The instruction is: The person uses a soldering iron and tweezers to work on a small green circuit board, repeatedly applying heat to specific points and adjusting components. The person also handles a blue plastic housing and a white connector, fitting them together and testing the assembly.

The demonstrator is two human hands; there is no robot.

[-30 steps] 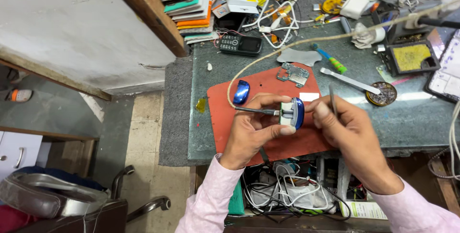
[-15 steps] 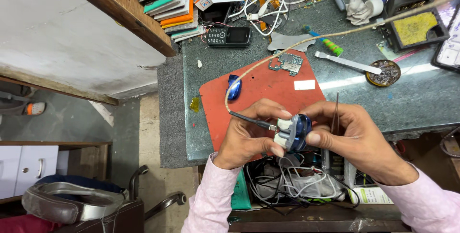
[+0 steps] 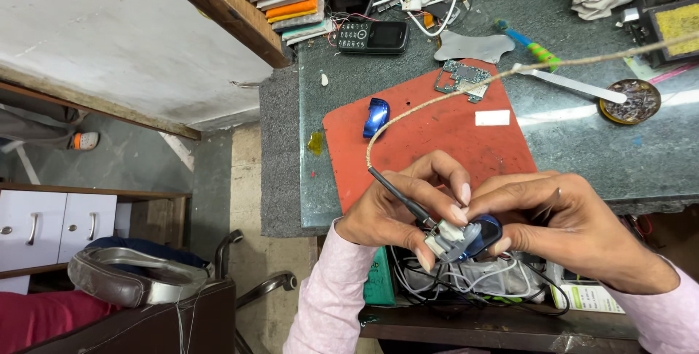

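Pulled nearer the body vs a sec ago: both hands w/ the small blue-and-white gadget (image 3: 466, 237) now past the desk (image 3: 582, 150) edge, off the red mat (image 3: 429, 135), above the tangle of wires (image 3: 466, 281) below. Left hand (image 3: 397, 212) pinching a thin black-handled tool (image 3: 400, 197), fingers narrow, curled tight round the shaft; tip buried at the gadget's white end. Right hand (image 3: 561, 223) clamped on the blue end, fingers closed round it, thumb side hidden. Gadget between both hands, touching each; long axis approx left-right, tilted a bit, white end toward left hand, blue end toward right. Tool shaft slanting down-right into it, braided cord (image 3: 437, 103) running from handle up across mat to top right. Left hand nearer the white end, so working side = left. Elsewhere on mat: loose blue shell (image 3: 376, 117), circuit board (image 3: 462, 77), white slip (image 3: 493, 117). Farther back: black keypad phone (image 3: 371, 36), round tin (image 3: 630, 100).
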